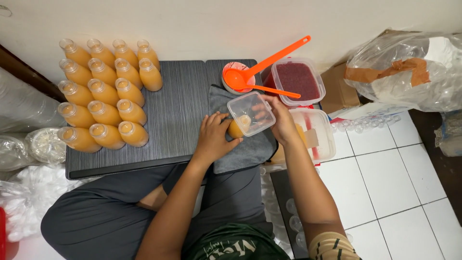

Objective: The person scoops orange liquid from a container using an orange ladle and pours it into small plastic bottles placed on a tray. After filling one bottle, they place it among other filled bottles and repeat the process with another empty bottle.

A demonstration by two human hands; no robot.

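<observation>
The left hand [213, 138] is wrapped around a small bottle of orange drink [235, 129], steadying it on the grey cloth [250, 149] at the front right corner of the dark ribbed surface [178, 110]. The right hand [281, 123] grips a clear square tub [251, 113], tilted over the bottle's mouth. Just behind, at the back edge of the surface, an orange ladle [250, 74] rests across a small round cup, with a tub of dark red filling [298, 81] beside it and another open tub [320, 135] off the right edge on the tiled floor [394, 178]. Rows of filled, uncapped bottles [103, 94] stand at the surface's left side.

The narrow bottle mouth looks risky: if the tub tips too far, its contents could spill onto the cloth. A nudge from the left forearm could topple the open bottles nearby.
</observation>
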